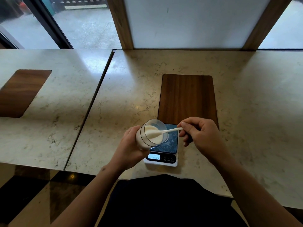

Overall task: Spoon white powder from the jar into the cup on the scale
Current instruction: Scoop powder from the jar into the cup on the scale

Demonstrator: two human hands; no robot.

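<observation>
My left hand (131, 145) grips a clear jar (143, 138), tilted on its side with the mouth facing right, just above the scale's left part. White powder (156, 138) lies along the jar's lower wall. My right hand (200, 134) pinches the handle of a white plastic spoon (171, 130), whose bowl is inside the jar mouth, in the powder. The scale (170, 145) is white with a dark glossy platform and a lit display (154, 156). No cup shows on the scale; the jar hides part of the platform.
The scale sits on a marble counter (124, 89) near its front edge, partly over a dark wooden inlay (186, 99). A second inlay (21, 92) lies on the neighbouring slab to the left, past a seam (91, 108). Windows and a wood-framed panel (185, 22) stand behind.
</observation>
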